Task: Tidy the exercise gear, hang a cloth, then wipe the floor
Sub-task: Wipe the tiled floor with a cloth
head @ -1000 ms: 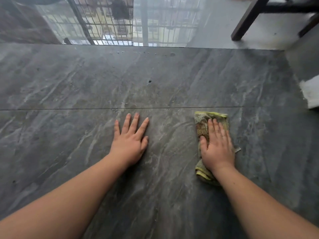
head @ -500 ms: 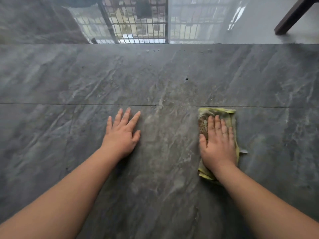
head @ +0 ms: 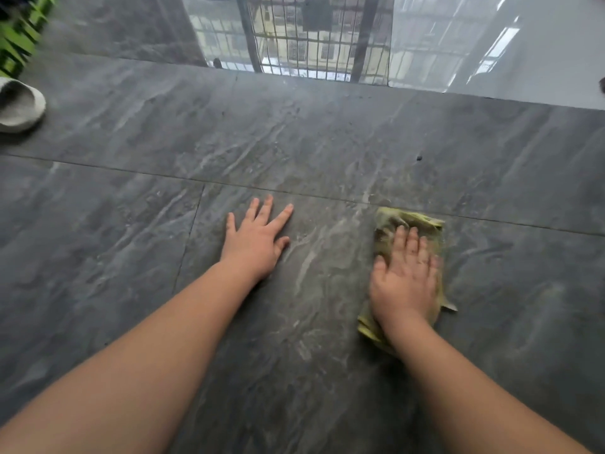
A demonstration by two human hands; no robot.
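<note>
A crumpled yellow-green cloth point(head: 409, 224) lies folded on the glossy, grey-veined stone floor point(head: 327, 142). The right hand point(head: 404, 283) presses flat on it, fingers extended. The left hand point(head: 255, 244) rests spread-open on bare tile nearby.

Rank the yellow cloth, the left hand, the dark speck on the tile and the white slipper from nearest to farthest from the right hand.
1. Yellow cloth: directly under the right hand.
2. Left hand: flat on the floor to its left.
3. Dark speck: ahead, beyond the tile seam.
4. White slipper: far left edge.
</note>
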